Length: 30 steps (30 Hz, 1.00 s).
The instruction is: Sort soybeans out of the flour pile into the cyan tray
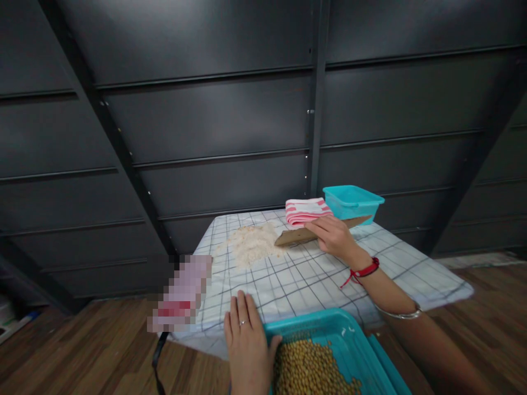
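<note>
My right hand (331, 235) grips a long strip of brown cardboard (297, 236) from above. The strip's left end touches the edge of a spread of pale, flour-like powder (254, 245) on the checked tablecloth (288, 296). Near the table's front edge, my left hand (247, 343) lies with its fingers stretched out on the cloth, and its thumb reaches over the rim of a turquoise tray (341, 323). Inside that tray is a heap of yellowish-brown beans (308, 367). The tray's lower part is cut off by the frame.
A folded pink-and-white striped towel (308, 207) lies behind the cardboard. Beside it, a turquoise plastic basin (349, 202) stands at the back right. A pixelated object (183, 293) with a black strap is at the table's left edge. Dark metal panels (226, 120) rise behind the table.
</note>
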Available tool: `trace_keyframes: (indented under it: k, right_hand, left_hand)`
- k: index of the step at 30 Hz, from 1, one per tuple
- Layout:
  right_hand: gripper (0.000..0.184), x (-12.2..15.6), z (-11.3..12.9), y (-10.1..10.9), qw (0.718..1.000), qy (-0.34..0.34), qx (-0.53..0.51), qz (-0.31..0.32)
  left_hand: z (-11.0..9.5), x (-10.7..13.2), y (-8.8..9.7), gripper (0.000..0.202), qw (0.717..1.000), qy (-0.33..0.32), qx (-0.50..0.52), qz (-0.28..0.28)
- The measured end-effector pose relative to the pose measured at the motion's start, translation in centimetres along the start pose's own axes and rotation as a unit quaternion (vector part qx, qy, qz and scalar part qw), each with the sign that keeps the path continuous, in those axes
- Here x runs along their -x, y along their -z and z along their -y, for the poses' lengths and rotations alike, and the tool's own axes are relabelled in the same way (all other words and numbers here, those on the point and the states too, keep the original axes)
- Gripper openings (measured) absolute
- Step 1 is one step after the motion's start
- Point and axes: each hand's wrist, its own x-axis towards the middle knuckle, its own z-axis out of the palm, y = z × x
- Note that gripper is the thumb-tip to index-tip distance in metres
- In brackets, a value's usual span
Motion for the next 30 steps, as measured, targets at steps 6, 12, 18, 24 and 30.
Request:
trace_keyframes:
  k: [6,12,18,24,30]
  right_hand:
    - [0.037,0.0,-0.1,0.1,1.000,-0.011,0.007,-0.019]
    - [0.039,0.0,0.1,-0.5,1.000,-0.004,0.005,0.001]
    - [0.038,0.1,-0.3,0.2,1.000,0.001,-0.008,-0.017]
    - [0.038,-0.1,-0.3,0.3,1.000,0.000,-0.004,-0.023]
    - [0.037,-0.4,0.1,0.8,1.000,0.001,-0.009,-0.007]
  left_hand:
    - [0.0,0.1,0.0,0.066,1.000,-0.009,0.003,-0.023]
    - [-0.2,0.0,0.0,0.065,1.000,0.012,0.003,0.004]
    - [-0.2,-0.1,0.1,0.064,1.000,0.011,0.011,0.003]
    - [-0.5,-0.3,0.6,0.063,1.000,0.027,0.014,0.002]
    - [-0.6,-0.5,0.9,0.065,0.998,0.038,0.038,0.013]
